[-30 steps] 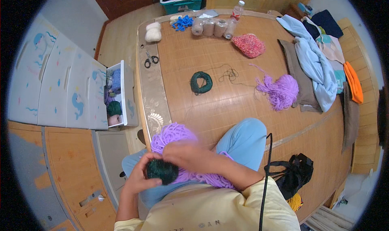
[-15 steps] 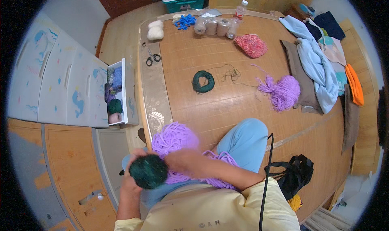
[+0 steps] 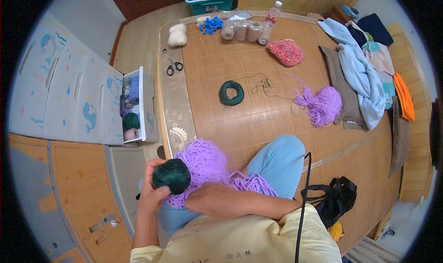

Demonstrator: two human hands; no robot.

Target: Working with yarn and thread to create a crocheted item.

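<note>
My left hand [image 3: 151, 192] grips a ball of dark green yarn [image 3: 172, 176] over the left side of my lap. Below and right of the ball is my right hand [image 3: 201, 201], its fingers curled in and partly hidden; whether they pinch a strand cannot be seen. A heap of thick purple yarn [image 3: 203, 159] covers my lap behind both hands, trailing right across my light blue trousers. On the mat ahead lies a ring-shaped skein of dark green yarn [image 3: 223, 96], with a loose thin strand [image 3: 265, 84] tangled to its right.
Fluffy purple yarn [image 3: 328, 104] lies right of the strand. Scissors [image 3: 174, 67], white yarn [image 3: 177, 35], wrapped beige cones [image 3: 247, 31], a red-pink knitted piece [image 3: 286, 52] and a bottle [image 3: 274, 11] sit farther off. An open drawer [image 3: 148, 117] stands left; a black bag [image 3: 339, 196] lies right.
The green ball has risen a little in my left hand and now shows its side differently. My right hand has dropped toward my lap, beneath the ball, and is no longer smeared by motion.
</note>
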